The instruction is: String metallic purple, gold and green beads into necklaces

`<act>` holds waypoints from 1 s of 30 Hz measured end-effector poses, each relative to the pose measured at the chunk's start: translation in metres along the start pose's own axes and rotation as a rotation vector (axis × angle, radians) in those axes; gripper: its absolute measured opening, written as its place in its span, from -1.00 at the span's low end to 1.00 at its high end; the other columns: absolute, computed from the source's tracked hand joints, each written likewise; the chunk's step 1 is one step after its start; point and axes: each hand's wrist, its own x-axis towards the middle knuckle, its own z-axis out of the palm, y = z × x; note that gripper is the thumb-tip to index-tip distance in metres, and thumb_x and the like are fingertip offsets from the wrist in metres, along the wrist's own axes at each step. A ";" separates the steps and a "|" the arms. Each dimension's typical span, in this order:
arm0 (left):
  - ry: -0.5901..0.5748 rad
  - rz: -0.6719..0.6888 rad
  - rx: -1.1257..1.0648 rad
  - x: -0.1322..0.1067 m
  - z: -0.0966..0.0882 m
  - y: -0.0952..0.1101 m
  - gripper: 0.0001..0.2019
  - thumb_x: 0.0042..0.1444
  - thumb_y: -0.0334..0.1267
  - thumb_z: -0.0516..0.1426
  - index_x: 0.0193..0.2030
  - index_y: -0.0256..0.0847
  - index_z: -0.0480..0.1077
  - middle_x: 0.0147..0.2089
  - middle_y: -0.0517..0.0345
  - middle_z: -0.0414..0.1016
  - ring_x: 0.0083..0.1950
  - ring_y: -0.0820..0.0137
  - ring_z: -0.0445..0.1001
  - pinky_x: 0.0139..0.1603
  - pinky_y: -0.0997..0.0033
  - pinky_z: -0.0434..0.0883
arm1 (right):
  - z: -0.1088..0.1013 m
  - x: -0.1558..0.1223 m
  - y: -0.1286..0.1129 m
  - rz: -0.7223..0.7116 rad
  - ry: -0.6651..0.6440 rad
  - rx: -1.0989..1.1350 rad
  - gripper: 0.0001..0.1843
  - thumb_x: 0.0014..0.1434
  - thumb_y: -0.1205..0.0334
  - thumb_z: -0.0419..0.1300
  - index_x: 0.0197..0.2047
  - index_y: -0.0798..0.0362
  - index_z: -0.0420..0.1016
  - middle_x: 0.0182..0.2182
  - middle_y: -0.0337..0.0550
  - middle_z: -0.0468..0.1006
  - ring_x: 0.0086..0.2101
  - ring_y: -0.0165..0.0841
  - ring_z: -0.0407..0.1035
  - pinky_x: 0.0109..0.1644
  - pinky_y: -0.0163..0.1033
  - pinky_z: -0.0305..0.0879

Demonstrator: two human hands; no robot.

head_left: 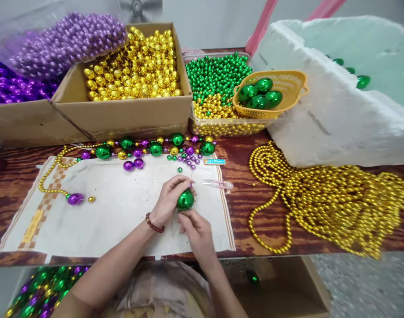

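Gripping a large green ball [185, 201] in the left hand [168, 198] over the right half of a white cloth [116, 225], with thumb and fingers closed about its left and upper side and fingertips gathered at a small purple bead [189, 186] by its far edge. Round, so showing no long axis of its own; lined up with that bead roughly from near to far, with a fine thread or needle [191, 174] rising beyond the fingertips. Met from the near side by the right hand [198, 232], with fingertips drawn close together at or just under the ball; impossible to tell whether pinching anything there. Closer to the left hand than to the right. Hemmed on the right by thread snips [219, 184], with blades toward the hands, nearest to being in the way. Bordered beyond by loose purple beads [188, 162], then by a strung row of coloured balls [156, 148]. Joined, well to the left, by a purple ball [75, 199] and a gold bead [91, 199]. Backed by a cardboard box [132, 119], a clear tub [222, 120] and a yellow basket [290, 95]; flanked on the far right by heaped gold strands [337, 207] and a white foam box [304, 126].
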 end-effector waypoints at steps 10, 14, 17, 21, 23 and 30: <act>-0.444 -0.154 0.479 0.002 -0.002 0.015 -0.83 0.06 -0.20 0.22 -0.39 -0.30 0.51 -0.48 0.13 0.48 -0.42 0.46 0.41 -0.31 0.48 0.31 | -0.048 0.050 -0.024 -0.001 0.288 0.373 -0.75 0.00 0.11 0.39 -0.46 0.07 0.45 -0.61 -0.37 0.37 -0.67 -0.57 0.14 -0.58 -0.40 0.04; -0.464 -0.220 0.460 0.000 -0.011 0.024 -0.81 0.04 -0.18 0.24 -0.41 -0.29 0.52 -0.49 0.11 0.48 -0.43 0.44 0.43 -0.35 0.48 0.32 | -0.036 0.047 -0.027 0.035 0.228 0.462 -0.71 0.03 0.05 0.37 -0.36 0.04 0.41 -0.40 -0.27 0.52 -0.64 -0.56 0.24 -0.58 -0.41 0.14; -0.455 -0.205 0.430 -0.001 -0.015 0.030 -0.80 0.03 -0.16 0.25 -0.42 -0.28 0.50 -0.46 0.09 0.50 -0.42 0.44 0.44 -0.34 0.47 0.34 | -0.020 0.040 -0.025 0.078 0.073 0.422 -0.70 0.02 0.05 0.38 -0.33 0.07 0.44 -0.43 -0.21 0.55 -0.59 -0.49 0.34 -0.56 -0.39 0.20; -0.509 -0.237 0.506 -0.004 -0.026 0.042 -0.83 0.04 -0.18 0.25 -0.39 -0.27 0.53 -0.48 0.10 0.51 -0.44 0.44 0.45 -0.35 0.47 0.36 | -0.019 0.042 -0.028 0.023 0.142 0.450 -0.63 0.12 -0.10 0.29 -0.30 -0.02 0.28 -0.51 -0.32 0.52 -0.65 -0.47 0.35 -0.58 -0.37 0.22; -0.531 -0.195 0.593 -0.005 -0.039 0.053 -0.85 0.06 -0.21 0.23 -0.37 -0.25 0.56 -0.46 0.09 0.52 -0.43 0.44 0.45 -0.36 0.48 0.36 | -0.031 0.046 -0.035 -0.014 0.187 0.478 -0.61 0.12 -0.11 0.32 -0.26 -0.06 0.26 -0.57 -0.40 0.46 -0.67 -0.46 0.33 -0.59 -0.37 0.20; -0.439 0.082 1.244 -0.016 -0.116 0.101 -0.81 0.13 -0.23 0.15 -0.30 -0.20 0.61 -0.35 0.07 0.57 -0.42 0.46 0.42 -0.39 0.50 0.28 | -0.096 0.039 -0.058 -0.006 0.483 0.490 -0.83 0.10 0.30 0.35 -0.41 0.02 0.41 -0.73 -0.40 0.25 -0.73 -0.61 0.08 -0.55 -0.22 -0.38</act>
